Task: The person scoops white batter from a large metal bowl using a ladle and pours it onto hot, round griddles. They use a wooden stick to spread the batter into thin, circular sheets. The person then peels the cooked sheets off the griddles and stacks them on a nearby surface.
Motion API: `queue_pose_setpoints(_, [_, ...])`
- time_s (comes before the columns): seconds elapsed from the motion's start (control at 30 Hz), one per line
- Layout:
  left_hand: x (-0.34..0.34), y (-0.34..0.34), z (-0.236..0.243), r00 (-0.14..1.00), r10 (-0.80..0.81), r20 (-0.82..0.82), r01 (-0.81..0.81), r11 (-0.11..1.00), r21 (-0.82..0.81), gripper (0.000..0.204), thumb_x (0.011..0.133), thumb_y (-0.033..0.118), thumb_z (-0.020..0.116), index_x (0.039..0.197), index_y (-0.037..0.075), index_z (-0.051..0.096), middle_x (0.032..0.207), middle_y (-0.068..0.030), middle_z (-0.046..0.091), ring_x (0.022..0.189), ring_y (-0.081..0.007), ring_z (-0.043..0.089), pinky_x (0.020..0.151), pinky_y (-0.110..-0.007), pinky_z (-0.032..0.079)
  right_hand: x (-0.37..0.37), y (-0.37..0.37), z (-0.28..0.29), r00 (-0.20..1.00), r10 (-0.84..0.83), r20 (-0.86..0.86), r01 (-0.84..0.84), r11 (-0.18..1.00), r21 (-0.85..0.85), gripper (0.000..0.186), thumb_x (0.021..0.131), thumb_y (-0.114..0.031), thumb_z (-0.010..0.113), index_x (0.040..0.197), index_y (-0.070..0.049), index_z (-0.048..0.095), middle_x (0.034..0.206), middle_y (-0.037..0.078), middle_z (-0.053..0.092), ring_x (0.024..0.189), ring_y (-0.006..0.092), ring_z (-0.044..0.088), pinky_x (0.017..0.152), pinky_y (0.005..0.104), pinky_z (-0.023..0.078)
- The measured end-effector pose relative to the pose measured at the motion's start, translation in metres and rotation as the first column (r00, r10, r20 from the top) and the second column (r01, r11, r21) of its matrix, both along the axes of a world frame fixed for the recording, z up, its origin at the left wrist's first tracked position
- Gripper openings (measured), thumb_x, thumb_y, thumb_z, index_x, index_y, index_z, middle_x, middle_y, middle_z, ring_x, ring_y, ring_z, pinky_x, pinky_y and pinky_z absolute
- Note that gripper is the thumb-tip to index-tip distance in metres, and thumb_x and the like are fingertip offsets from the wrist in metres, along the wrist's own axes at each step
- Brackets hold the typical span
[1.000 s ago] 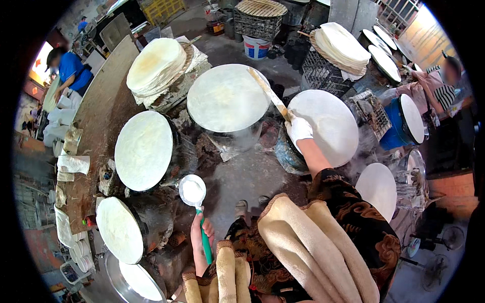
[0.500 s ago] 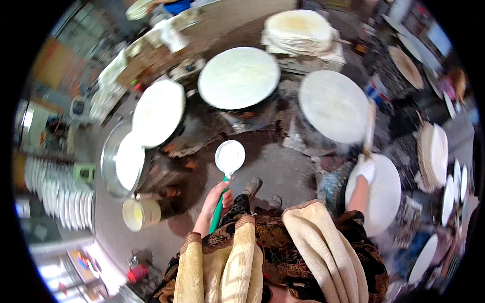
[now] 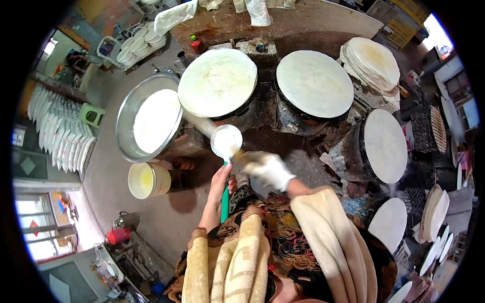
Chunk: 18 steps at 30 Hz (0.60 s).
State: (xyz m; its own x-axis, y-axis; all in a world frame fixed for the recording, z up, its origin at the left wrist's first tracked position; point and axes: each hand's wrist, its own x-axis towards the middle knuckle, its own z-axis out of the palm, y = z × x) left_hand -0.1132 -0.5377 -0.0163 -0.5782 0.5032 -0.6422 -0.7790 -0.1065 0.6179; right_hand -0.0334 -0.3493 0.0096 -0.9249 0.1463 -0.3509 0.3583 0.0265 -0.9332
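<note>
My left hand [image 3: 222,183] is closed around the green handle of a ladle [image 3: 226,140], whose round bowl holds something white. My right hand [image 3: 270,170], in a white glove, is wrapped around a wooden-handled tool [image 3: 201,124]. That tool is smeared by motion. Its pale, long end points up and left past the ladle's bowl, so I cannot tell its exact kind or whether it touches the ladle. Just beyond the ladle is a round griddle [image 3: 218,83] covered by a pale flat sheet.
A steel basin [image 3: 123,121] of white batter [image 3: 157,121] stands at left, above a bucket [image 3: 161,180] with yellow liquid. More round griddles curve rightward: one [image 3: 314,83], another [image 3: 385,146], a further one [image 3: 388,224]. A stack of round flatbreads [image 3: 371,63] sits at far right.
My right hand has left the griddle at the right and come to the middle beside the ladle, tool still in it. My view has turned left, and the left hand keeps the ladle.
</note>
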Motion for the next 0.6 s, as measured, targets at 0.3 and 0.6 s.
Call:
queue_pose_setpoints(0.3, [-0.112,-0.122,-0.002,0.943,0.333,0.013,-0.333,0.943,0.007,0.038,0.091,0.013,0.056,0.128,0.008,0.049,0.052,0.0058,0.04,0.037,-0.0058,0.037,0.033,-0.019,0.031,-0.223,0.106,-0.102,0.756,-0.558,-0.342,0.654,0.638,0.407,0.035,0.085,-0.016,0.061,0.114,0.004,0.06,0.101,0.02,0.068,0.093,0.0325,0.065,0.084,0.0364,0.051])
queue_pose_setpoints(0.6, [-0.162,-0.18,-0.012,0.848,0.531,0.0,-0.531,0.848,0.008,0.011,0.09,0.018,0.058,0.085,0.012,0.05,0.053,0.0057,0.041,0.04,-0.0062,0.039,0.036,-0.02,0.032,-0.302,0.137,-0.096,0.74,-0.662,-0.123,0.54,0.475,0.695,0.045,0.081,-0.043,0.062,0.107,-0.006,0.068,0.111,0.016,0.066,0.104,0.0328,0.062,0.092,0.0384,0.047])
